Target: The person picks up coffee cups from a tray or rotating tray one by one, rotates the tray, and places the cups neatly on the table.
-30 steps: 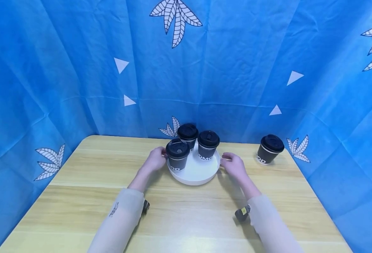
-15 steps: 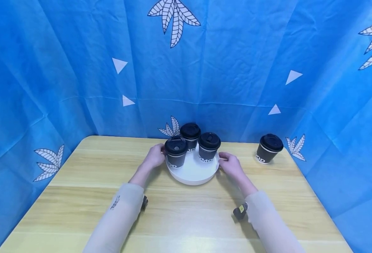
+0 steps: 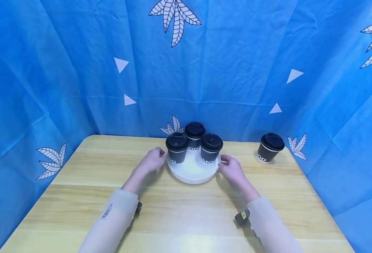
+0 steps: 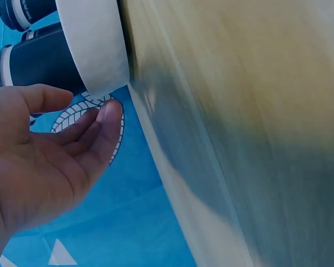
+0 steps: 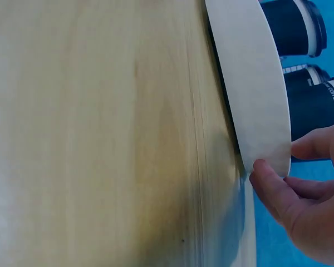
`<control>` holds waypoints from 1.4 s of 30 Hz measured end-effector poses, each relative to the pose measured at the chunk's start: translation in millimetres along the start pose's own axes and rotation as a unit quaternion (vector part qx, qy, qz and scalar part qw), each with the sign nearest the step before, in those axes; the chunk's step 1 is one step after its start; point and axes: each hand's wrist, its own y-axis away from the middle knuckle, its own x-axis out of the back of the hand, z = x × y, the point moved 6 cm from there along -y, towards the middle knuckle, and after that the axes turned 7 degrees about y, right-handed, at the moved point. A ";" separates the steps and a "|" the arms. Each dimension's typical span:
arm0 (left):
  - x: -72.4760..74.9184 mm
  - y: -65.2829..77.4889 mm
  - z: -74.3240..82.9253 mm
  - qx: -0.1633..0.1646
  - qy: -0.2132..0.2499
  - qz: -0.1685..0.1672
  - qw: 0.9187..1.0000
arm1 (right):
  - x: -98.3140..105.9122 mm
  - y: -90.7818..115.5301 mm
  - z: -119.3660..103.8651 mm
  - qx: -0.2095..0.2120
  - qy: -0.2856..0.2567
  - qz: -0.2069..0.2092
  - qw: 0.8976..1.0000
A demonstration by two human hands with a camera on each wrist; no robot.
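On the table, a round white tray [image 3: 193, 170] carries three dark paper cups with black lids: a left cup [image 3: 177, 151], a back cup [image 3: 194, 135] and a right cup [image 3: 211, 149]. Beside the tray's left edge is my left hand [image 3: 153, 160], fingers loosely bent. The left wrist view shows its fingertips [image 4: 110, 114] close to the tray wall [image 4: 97, 47], with nothing gripped. At the opposite side, my right hand [image 3: 231, 168] pinches the tray's rim. In the right wrist view, one fingertip [image 5: 260, 165] lies on the outer wall and another sits at the upper edge.
A separate lidded cup [image 3: 269, 147] stands near the table's back right corner. Blue curtain [image 3: 236, 52] with leaf and triangle prints hangs behind and along both sides. The wooden table [image 3: 186, 214] extends in front of the tray.
The tray has turned clockwise: the left cup moved back, the back cup moved right, the right cup came slightly forward. My left hand drew slightly left, off the rim; my right hand closed on it.
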 end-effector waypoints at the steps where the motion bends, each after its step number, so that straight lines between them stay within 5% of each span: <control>1: -0.3 2.0 0.9 -0.001 -0.007 -0.001 1.000 | 0.2 2.0 -0.6 0.000 0.003 0.000 1.000; 18: -14.2 -2.9 3.4 -0.043 -0.092 -0.006 0.995 | 3.1 21.6 -12.2 0.006 0.041 -0.002 0.999; 28: -14.9 -6.8 4.6 -0.082 -0.131 -0.006 0.988 | 4.9 0.6 -19.4 0.071 -0.056 0.046 0.995; 42: -12.6 -9.8 5.1 -0.140 -0.202 0.001 0.969 | -8.1 -13.7 -26.5 0.093 -0.076 0.059 0.991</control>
